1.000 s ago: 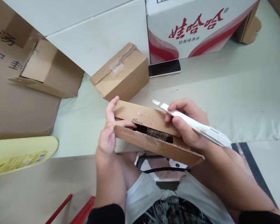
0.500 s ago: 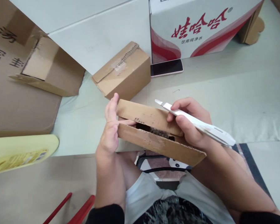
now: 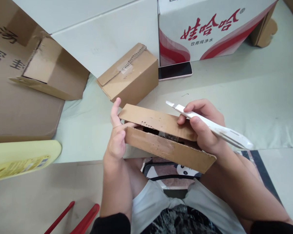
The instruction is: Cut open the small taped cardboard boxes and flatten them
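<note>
A small brown cardboard box (image 3: 161, 146) is held up in front of me, its two top flaps parted by a narrow dark gap with a strip of clear tape in it. My left hand (image 3: 117, 133) grips the box's left end. One of its fingers reaches into the gap between the flaps, while another points up past the corner. In my right hand (image 3: 206, 126) is a white utility knife (image 3: 219, 131), its short blade out and pointing up-left, above the box. The same hand's lower fingers touch the box's right end.
Behind is a taped cardboard box (image 3: 134, 74), beside a phone (image 3: 175, 71) lying against a white and red carton (image 3: 200, 35). A large carton (image 3: 26, 113) stands at left, near a yellow bottle (image 3: 21, 159). All rest on a pale green cloth (image 3: 234, 87).
The knife and my right hand have shifted slightly right. The gap between the flaps looks narrower, and my left fingers have spread, one sliding further along the gap's end.
</note>
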Motion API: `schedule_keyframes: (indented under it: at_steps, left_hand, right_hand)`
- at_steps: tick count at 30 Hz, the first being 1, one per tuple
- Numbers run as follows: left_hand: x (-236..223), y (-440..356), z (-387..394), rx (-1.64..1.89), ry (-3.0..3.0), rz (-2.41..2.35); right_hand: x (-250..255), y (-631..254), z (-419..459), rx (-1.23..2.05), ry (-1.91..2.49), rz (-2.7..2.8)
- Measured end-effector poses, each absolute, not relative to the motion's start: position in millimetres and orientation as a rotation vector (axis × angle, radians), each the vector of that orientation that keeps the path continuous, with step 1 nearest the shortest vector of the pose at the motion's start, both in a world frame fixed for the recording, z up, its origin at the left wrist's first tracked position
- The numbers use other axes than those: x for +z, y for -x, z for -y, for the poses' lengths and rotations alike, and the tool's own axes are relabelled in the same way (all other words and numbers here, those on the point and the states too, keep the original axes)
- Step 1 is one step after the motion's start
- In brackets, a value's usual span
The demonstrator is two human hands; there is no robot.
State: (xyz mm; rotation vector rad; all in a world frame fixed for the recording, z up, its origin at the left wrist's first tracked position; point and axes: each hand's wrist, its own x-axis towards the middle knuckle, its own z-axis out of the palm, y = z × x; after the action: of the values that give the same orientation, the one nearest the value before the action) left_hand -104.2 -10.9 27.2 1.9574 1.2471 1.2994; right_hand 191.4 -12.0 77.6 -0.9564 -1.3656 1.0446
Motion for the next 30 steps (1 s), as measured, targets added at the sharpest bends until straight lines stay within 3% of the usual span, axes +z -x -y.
schedule_keyframes:
  at_steps: [17, 25, 30]
  left_hand:
    - [38, 91, 5, 1.458, -1.653, -0.867]
    - [42, 84, 6, 1.484, -1.635, -1.024]
    - [42, 78, 7, 1.548, -1.547, -0.854]
  right_hand:
    - [77, -195, 12, 1.043, 0.953, 1.286]
    - [77, -195, 12, 1.039, 1.011, 1.290]
    - [77, -194, 11, 1.038, 0.975, 1.286]
